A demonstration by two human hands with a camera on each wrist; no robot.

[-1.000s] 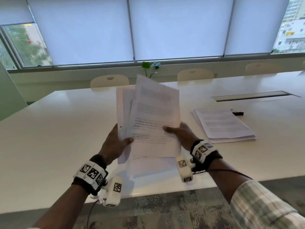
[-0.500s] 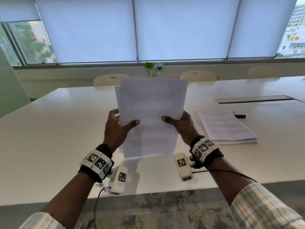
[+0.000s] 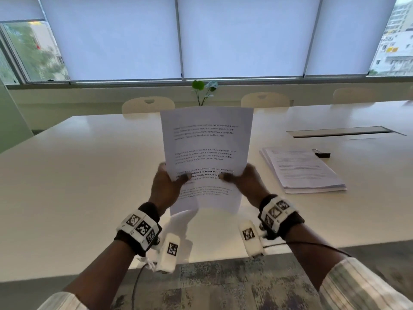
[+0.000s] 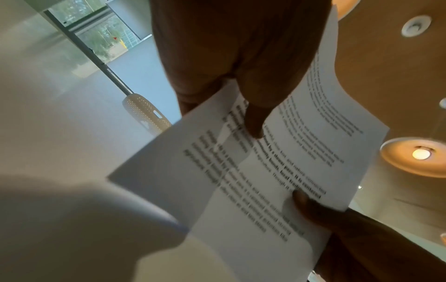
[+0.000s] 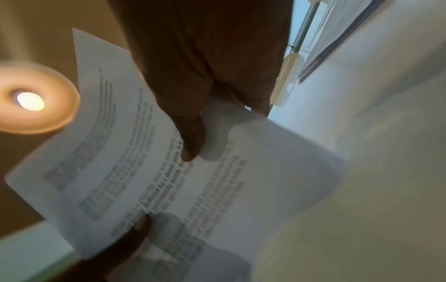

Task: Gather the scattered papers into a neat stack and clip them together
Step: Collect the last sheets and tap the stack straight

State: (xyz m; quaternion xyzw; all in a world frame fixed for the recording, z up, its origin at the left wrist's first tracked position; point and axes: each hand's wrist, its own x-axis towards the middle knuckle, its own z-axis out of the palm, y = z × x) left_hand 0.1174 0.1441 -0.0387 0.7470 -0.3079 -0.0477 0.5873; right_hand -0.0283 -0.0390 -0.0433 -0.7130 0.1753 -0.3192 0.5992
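your two arms reach forward, side by side, with the hands raised in front of you. your left hand [image 3: 166,186] pinches the left edge of the papers [image 3: 206,151], thumb on the front. your right hand [image 3: 247,183] pinches the right edge the same way. both wrists wear bands with black and white squares.

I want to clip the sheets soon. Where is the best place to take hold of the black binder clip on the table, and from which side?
The binder clip lies flat beyond the far right corner of the paper stack on the table. Probably pinch its silver handles, which point left toward the stack, coming from above with the right hand. Both hands now hold the sheets.
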